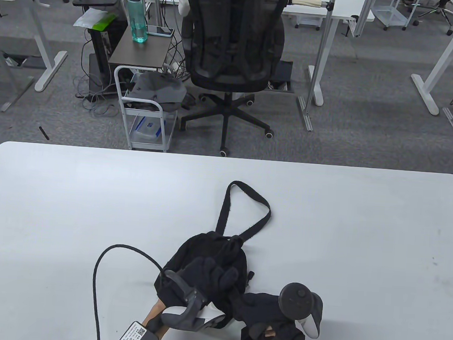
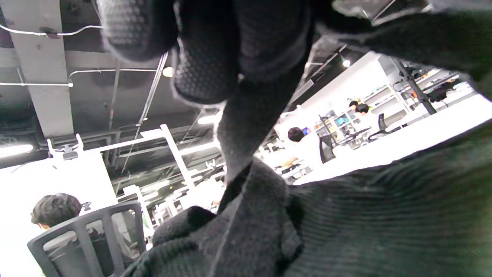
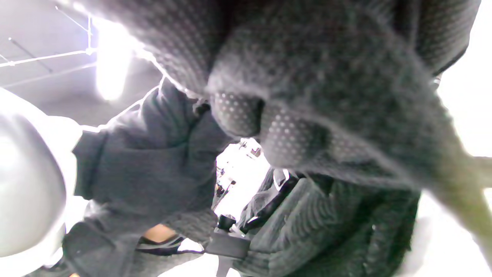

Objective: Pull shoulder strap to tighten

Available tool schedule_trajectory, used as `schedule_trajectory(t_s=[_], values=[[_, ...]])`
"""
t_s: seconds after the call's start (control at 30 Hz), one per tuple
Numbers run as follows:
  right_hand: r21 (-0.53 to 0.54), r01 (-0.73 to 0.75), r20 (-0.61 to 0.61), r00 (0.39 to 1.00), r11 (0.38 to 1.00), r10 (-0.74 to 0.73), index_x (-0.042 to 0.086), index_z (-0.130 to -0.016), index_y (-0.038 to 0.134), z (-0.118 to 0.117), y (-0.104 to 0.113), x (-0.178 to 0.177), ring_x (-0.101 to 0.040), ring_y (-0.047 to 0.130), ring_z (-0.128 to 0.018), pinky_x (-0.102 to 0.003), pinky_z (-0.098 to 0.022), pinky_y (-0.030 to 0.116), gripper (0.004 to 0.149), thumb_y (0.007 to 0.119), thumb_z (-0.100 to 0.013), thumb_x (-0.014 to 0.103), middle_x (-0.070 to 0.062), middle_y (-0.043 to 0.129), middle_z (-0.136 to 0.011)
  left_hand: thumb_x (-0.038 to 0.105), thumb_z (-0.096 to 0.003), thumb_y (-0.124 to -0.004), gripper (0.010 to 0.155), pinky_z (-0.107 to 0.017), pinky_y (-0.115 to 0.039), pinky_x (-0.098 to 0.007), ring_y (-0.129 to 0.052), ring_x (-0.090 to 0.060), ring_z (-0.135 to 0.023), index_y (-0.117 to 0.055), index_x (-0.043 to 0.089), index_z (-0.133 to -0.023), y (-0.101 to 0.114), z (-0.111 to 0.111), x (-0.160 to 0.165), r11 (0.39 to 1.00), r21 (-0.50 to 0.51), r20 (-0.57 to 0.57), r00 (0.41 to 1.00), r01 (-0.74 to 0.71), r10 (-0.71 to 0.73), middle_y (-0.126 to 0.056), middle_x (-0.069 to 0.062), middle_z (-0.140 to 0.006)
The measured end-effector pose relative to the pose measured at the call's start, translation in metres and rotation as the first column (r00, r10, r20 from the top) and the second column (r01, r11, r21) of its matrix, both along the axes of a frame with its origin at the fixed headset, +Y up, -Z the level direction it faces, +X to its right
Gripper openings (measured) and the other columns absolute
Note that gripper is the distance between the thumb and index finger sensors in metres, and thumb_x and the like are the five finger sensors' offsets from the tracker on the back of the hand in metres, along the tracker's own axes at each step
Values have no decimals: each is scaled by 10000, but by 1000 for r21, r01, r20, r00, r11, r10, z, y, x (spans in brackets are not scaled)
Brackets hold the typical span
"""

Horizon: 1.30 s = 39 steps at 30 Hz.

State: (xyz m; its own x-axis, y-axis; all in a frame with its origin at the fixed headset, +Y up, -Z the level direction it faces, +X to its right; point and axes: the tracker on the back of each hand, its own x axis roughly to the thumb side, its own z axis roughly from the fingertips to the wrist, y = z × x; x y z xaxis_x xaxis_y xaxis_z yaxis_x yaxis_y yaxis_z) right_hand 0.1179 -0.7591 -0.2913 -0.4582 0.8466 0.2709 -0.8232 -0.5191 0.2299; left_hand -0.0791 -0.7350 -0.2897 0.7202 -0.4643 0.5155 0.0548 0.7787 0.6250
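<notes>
Table view: a small black backpack (image 1: 204, 265) lies low centre on the worktop (image 1: 53, 204), shoulder strap (image 1: 243, 210) looping up-frame. The left hand (image 1: 207, 275) rests spread on it; the right hand (image 1: 263, 310) sits beside its lower right, grip unclear.

Left wrist view: fingers (image 2: 203, 57) hold a strap band (image 2: 250, 127).

Right wrist view: fingers (image 3: 284, 134) curl against dark fabric; a weak pinch could slip, or the bag slide

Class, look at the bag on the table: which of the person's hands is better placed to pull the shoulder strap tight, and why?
Probably the right hand: it sits free at the black bag's near edge, while the left hand rests on top, steadying the bag. The strap loops away, untouched.
</notes>
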Motion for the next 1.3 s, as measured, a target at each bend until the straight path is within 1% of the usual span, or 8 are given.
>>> schedule_trajectory(t_s=[0.17,0.33,0.57,0.67,0.87,1.03,1.2,1.3], values=[[-8,-1,34,999,1000,1,50,-675,967,-1,-4,2,-380,1033,-498,-575,-475,771,459,849,-421,414,-176,1048,-614,439,-323,-578,636,-520,-828,-339,-980,-110,-667,-574,361,-954,3,11,6,999,38,37,999,20,-22,-939,161,-574],[-11,41,12,999,999,-41,70,-631,986,-1,-3,0,-358,1051,-460,-559,-466,788,431,826,-430,417,-153,1069,-568,441,-319,-592,636,-521,-825,-343,-978,-119,-668,-578,357,-950,3,27,21,998,57,124,992,11,-18,-942,151,-575],[6,6,20,1000,1000,-6,45,-564,1017,0,0,-1,-340,1072,-377,-545,-431,819,378,840,-427,351,-145,1098,-474,433,-309,-550,647,-528,-820,-346,-973,-112,-673,-558,383,-953,-5,16,17,1000,22,109,994,18,-21,-932,164,-574],[-6,-2,0,1000,1000,2,40,-550,1024,-1,-1,-2,-337,1076,-358,-542,-421,825,374,846,-425,344,-144,1104,-455,444,-308,-539,648,-531,-821,-337,-970,-97,-677,-535,408,-955,-7,6,10,999,10,51,998,41,-42,-925,179,-576],[-28,5,-16,1000,1000,-5,52,-558,1025,-2,-2,0,-334,1075,-362,-536,-423,824,372,851,-422,352,-140,1104,-466,435,-313,-556,646,-525,-823,-341,-976,-102,-661,-549,382,-957,-1,10,10,999,32,61,997,35,-37,-930,171,-563],[-95,56,34,998,994,-53,33,-656,977,-5,-7,4,-388,1035,-469,-577,-469,768,454,854,-422,404,-190,1056,-585,433,-323,-581,638,-517,-830,-345,-987,-115,-651,-576,344,-955,-1,17,10,999,38,101,994,28,-31,-946,154,-558],[-52,29,16,999,998,-28,42,-592,1005,-1,-5,-1,-361,1059,-408,-560,-448,795,418,835,-424,385,-167,1085,-513,437,-319,-581,640,-516,-835,-337,-990,-109,-651,-574,337,-951,-3,28,19,997,72,143,988,39,-50,-947,159,-560],[-44,17,17,1000,999,-17,33,-560,1015,-1,-3,-2,-345,1067,-367,-548,-432,811,391,839,-427,356,-156,1096,-466,431,-315,-562,642,-519,-829,-343,-984,-113,-653,-570,347,-952,-7,22,17,1000,23,141,990,16,-19,-941,161,-559]])
